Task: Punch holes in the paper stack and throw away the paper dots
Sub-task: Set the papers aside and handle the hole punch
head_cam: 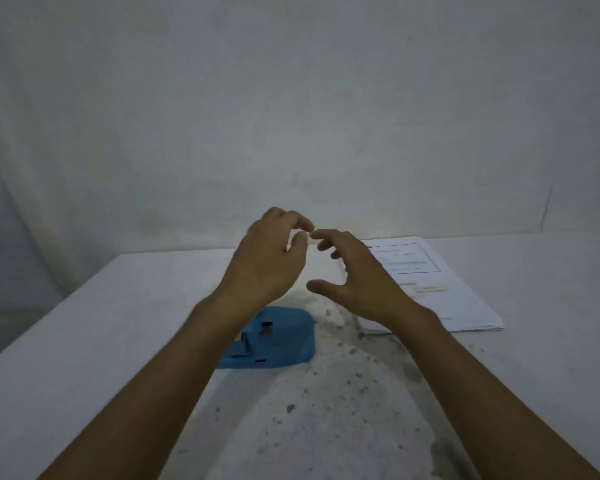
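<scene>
Print on paper stack point(430, 289) blurred, unreadable.

Both hands raised above the desk point(84, 306), empty, fingers curled and spread. Left hand point(267, 258) and right hand point(357, 275) nearly meet at the fingertips. Blue hole punch point(284, 341) sits mid-desk under the left wrist. Paper stack point(440, 292) lies near the far right edge. Dark specks point(326, 393) scattered across the near middle.
</scene>
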